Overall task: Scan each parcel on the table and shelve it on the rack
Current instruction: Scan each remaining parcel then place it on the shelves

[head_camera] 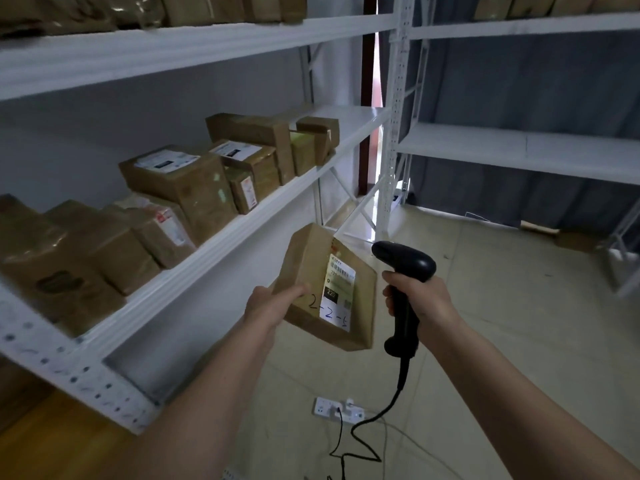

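Parcel (323, 289) pinched at its left edge by left hand (273, 303), long axis tilted up-left, label facing up. Scanner (405, 268) gripped in right hand (419, 296), just right of parcel. Rack shelf (221, 244) up-left of left grip, nearer that hand.

Both forearms reach forward. The left hand (273, 303) grips a box (325, 289) by its edge, thumb on top; the right hand (420, 296) is curled round a scanner (405, 268) handle.
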Demonstrator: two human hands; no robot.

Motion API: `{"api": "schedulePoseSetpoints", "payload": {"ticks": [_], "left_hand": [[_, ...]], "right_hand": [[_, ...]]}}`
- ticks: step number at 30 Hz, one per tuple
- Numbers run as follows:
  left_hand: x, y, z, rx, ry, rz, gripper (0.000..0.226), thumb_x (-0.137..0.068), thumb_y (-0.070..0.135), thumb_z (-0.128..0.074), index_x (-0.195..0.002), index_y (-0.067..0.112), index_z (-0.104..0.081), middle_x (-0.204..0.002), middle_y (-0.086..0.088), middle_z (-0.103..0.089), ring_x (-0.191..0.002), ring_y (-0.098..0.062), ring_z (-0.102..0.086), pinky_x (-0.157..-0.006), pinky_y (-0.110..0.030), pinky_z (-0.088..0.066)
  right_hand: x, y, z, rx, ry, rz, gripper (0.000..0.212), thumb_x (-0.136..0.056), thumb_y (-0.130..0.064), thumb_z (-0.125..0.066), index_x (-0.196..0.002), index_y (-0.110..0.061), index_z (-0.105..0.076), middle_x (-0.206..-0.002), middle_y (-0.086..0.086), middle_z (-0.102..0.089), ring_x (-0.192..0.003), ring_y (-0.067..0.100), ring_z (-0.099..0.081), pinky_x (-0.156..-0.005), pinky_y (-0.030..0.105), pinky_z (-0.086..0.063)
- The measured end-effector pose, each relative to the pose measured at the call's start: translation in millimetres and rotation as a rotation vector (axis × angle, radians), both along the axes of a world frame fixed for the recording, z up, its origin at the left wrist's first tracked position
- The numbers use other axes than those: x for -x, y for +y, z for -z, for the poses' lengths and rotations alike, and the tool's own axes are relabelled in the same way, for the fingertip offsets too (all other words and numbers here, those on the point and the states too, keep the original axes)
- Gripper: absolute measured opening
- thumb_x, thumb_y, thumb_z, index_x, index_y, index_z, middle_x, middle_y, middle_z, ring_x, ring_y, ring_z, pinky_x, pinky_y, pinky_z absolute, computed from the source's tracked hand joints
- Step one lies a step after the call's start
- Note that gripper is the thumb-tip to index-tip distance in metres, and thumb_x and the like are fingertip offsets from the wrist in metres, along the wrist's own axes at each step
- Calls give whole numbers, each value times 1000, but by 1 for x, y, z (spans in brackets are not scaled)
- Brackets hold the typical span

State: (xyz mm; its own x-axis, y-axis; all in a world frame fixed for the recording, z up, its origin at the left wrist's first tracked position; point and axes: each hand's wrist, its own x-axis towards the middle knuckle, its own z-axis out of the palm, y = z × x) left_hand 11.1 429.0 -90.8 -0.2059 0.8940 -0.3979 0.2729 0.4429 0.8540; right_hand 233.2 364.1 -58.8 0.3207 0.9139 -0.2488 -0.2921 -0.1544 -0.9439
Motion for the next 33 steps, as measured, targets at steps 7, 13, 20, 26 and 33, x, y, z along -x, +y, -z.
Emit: {"api": "schedulePoseSetpoints", "payload": {"ticks": [7, 13, 20, 26, 33], "left_hand": [[-43, 40, 0, 42, -313, -108, 60, -70, 46, -82, -116, 11, -64, -102, -5, -71, -100, -18, -62, -89, -30, -47], [-87, 96, -11, 102, -459, -83, 37, -73, 40, -81, -99, 19, -65, -89, -5, -72, -90, -18, -65, -76, -30, -50], [-120, 179, -20, 206, -599, 46, 41, -71, 9, -82, -105, 11, -60, -103, -12, -66, -97, -25, -63, -88, -40, -53], [-137, 240, -19, 122, -583, 119, 57, -74, -2, -76, -125, 10, -55, -113, -12, -66, -99, -23, -61, -70, -32, -49], [-154, 281, -17, 23, -509, 159, 70, -70, -3, -80, -131, 10, -48, -118, -13, -66, -111, -29, -61, -103, -45, -46]], "right_hand": [[-34, 52, 6, 30, 11, 9, 7, -83, -4, -68, -87, -1, -64, -61, 10, -60, -50, 21, -52, -50, 31, -44], [-65, 104, -1, -28, -7, 15, 5, -82, -6, -70, -85, -5, -66, -59, 7, -64, -50, 19, -54, -49, 30, -46], [-99, 187, -18, -94, -44, 23, 6, -82, -5, -68, -80, -1, -63, -53, 8, -58, -47, 21, -49, -47, 30, -42], [-115, 244, -17, -110, -37, 33, 9, -83, -5, -67, -90, 0, -63, -56, 8, -61, -48, 19, -53, -48, 31, -45], [-123, 289, -18, -115, 3, 47, 13, -82, -5, -69, -92, -1, -63, -55, 5, -62, -46, 17, -55, -48, 30, -47]]}}
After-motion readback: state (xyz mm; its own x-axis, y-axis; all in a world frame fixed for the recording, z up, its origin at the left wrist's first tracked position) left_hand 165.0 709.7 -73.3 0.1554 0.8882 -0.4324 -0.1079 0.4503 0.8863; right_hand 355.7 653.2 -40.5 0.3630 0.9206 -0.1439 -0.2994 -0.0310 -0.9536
